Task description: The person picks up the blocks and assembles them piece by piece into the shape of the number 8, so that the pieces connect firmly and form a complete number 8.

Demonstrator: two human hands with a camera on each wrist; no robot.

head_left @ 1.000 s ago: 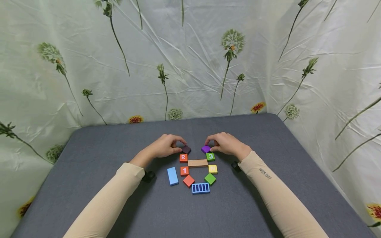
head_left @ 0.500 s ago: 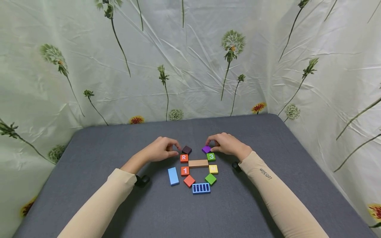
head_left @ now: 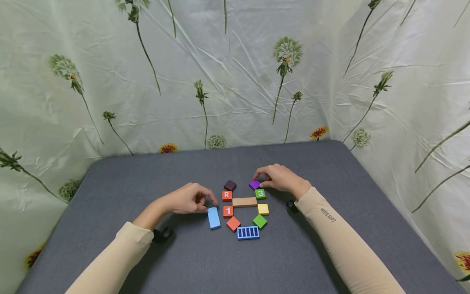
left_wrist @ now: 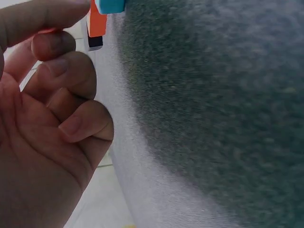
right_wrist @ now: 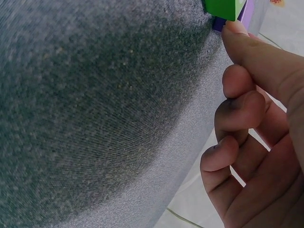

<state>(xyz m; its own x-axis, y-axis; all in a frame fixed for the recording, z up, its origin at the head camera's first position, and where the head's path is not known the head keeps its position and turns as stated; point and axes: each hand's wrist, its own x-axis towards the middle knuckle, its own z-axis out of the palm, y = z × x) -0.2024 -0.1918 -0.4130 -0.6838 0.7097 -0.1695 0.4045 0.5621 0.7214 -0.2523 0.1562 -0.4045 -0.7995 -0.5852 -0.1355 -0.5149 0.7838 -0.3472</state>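
My left hand [head_left: 189,199] is at the far end of a light blue rectangular block [head_left: 214,218], which lies flat on the cloth. Its thumb tip comes right at the block's far left corner, and the index fingertip hangs just beyond the far edge. In the left wrist view, the other fingers curl loosely beneath a corner of that light blue block [left_wrist: 110,5]. My right hand [head_left: 280,178] pinches a purple block [head_left: 254,185] between thumb and index finger. Next to the thumb in the right wrist view is a green block [right_wrist: 221,7].
Coloured blocks form a ring: a dark block [head_left: 230,185], red R block [head_left: 227,196], red 1 block [head_left: 228,211], orange-red block [head_left: 233,223], blue slatted block [head_left: 248,232], green block [head_left: 259,221] and yellow block [head_left: 262,209]. A tan bar [head_left: 244,202] crosses it on the grey cloth [head_left: 293,261].
My left hand has let go of the dark block and moved left and nearer, to the light blue block. My right hand stays at the purple block.
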